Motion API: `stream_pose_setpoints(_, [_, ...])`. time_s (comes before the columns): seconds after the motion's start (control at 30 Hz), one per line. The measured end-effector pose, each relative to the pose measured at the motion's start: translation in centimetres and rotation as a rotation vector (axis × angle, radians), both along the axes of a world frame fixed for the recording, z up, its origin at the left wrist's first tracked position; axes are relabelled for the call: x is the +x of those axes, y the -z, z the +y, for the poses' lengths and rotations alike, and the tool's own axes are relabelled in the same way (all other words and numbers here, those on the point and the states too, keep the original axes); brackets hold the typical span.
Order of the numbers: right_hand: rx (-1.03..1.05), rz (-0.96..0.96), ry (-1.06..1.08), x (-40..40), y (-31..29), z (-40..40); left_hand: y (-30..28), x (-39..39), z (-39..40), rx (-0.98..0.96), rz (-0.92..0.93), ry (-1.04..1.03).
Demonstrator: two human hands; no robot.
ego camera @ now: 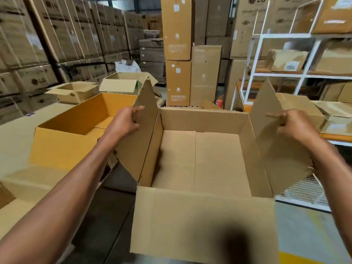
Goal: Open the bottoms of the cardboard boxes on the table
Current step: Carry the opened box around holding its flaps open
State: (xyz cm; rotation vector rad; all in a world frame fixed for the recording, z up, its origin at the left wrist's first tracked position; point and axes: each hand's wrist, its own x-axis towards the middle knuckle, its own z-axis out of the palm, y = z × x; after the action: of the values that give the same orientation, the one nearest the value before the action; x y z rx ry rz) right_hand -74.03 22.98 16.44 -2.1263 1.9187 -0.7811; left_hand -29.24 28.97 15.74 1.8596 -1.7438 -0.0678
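A large brown cardboard box is held up in front of me with its open side facing me. Its two inner flaps lie flat and closed at the far end. My left hand grips the edge of the left side flap, which stands up. My right hand grips the edge of the right side flap, also raised. The near flap hangs down toward me.
A yellow open box sits on the table at the left, with smaller open boxes behind it. Tall stacks of cartons fill the back. White shelving with boxes stands at the right.
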Motion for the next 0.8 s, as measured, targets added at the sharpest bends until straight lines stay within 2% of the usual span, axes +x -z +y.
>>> stream_pose_setpoints(0.3, [-0.217, -0.029, -0.086, 5.6, -8.8, -14.8, -7.1, 4.0, -9.4, -0.222, 0.055, -0.138])
stream_pose_setpoints(0.47, [-0.222, -0.122, -0.183, 9.0, -11.8, -24.9, -9.9, 6.4, -13.7, -0.310, 0.031, -0.249])
stream_pose_setpoints(0.67, [-0.133, -0.402, -0.372, 16.0, -14.4, -38.2, -12.0, 10.4, -17.2, -0.376, 0.037, -0.394])
stream_pose_setpoints(0.8, [-0.106, -0.542, -0.500, 22.4, -15.1, -42.8, -12.2, 12.8, -18.3, -0.406, -0.014, -0.533])
